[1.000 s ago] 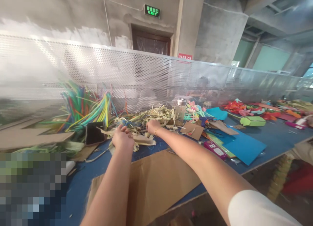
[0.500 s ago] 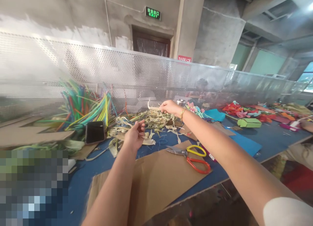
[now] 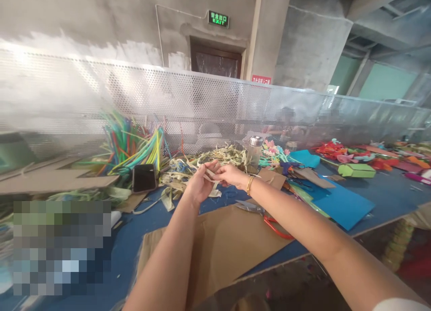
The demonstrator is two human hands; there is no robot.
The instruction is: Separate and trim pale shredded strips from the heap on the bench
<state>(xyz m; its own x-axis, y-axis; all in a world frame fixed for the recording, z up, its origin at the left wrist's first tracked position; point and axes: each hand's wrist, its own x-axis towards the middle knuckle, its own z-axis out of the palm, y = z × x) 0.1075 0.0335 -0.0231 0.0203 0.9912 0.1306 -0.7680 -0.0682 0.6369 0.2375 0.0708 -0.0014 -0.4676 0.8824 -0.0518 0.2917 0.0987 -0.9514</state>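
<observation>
My left hand (image 3: 199,184) and my right hand (image 3: 230,174) meet above the near side of a pile of dried, pale plant strips (image 3: 227,155). Between them runs a cream-coloured strip of dried husk (image 3: 209,173), pinched in the fingers of both hands. Some fingertips overlap, so the exact grip is partly hidden. Scissors (image 3: 249,206) lie beneath my right forearm on a sheet of brown cardboard (image 3: 235,246); one red handle shows and the forearm covers the other.
Left of the pile are a dark phone (image 3: 144,178) and a bundle of colourful pipe cleaners (image 3: 134,145). A glass bottle (image 3: 255,155) stands behind my right hand. Blue sheets (image 3: 340,203) and a green paper box (image 3: 357,170) lie right. A perforated metal screen (image 3: 151,95) borders the back.
My right hand has come down and left from the pile with the husk strip, meeting my left hand. The left hand has closed on the strip. The view has shifted slightly.
</observation>
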